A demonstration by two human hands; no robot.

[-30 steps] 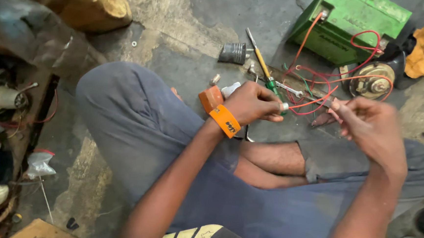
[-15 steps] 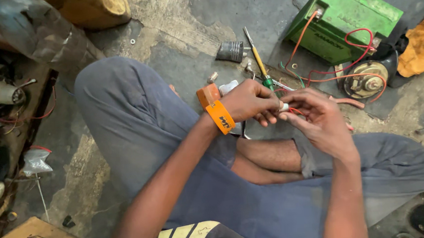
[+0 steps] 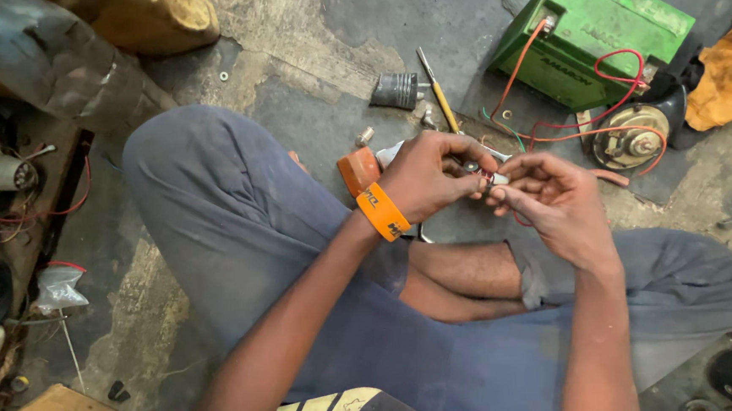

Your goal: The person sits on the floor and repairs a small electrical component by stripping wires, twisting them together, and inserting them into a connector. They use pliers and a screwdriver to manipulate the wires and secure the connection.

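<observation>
Concrete floor (image 3: pixel 292 108) carries a green battery (image 3: pixel 592 31); left hand (image 3: pixel 432 176) and right hand (image 3: pixel 552 198) pinch a thin red wire (image 3: pixel 487 175), likely light and limp, best gripped near its end.

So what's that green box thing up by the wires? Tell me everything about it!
The green box looks like a small battery with a hard plastic case, bright green and a bit dusty. It sits on the grey floor at the top right, turned at a slant. An orange-red wire runs from a terminal at its top left corner, and a red wire loops over its right side towards the round metal horn beside it. No hand touches it.
</observation>
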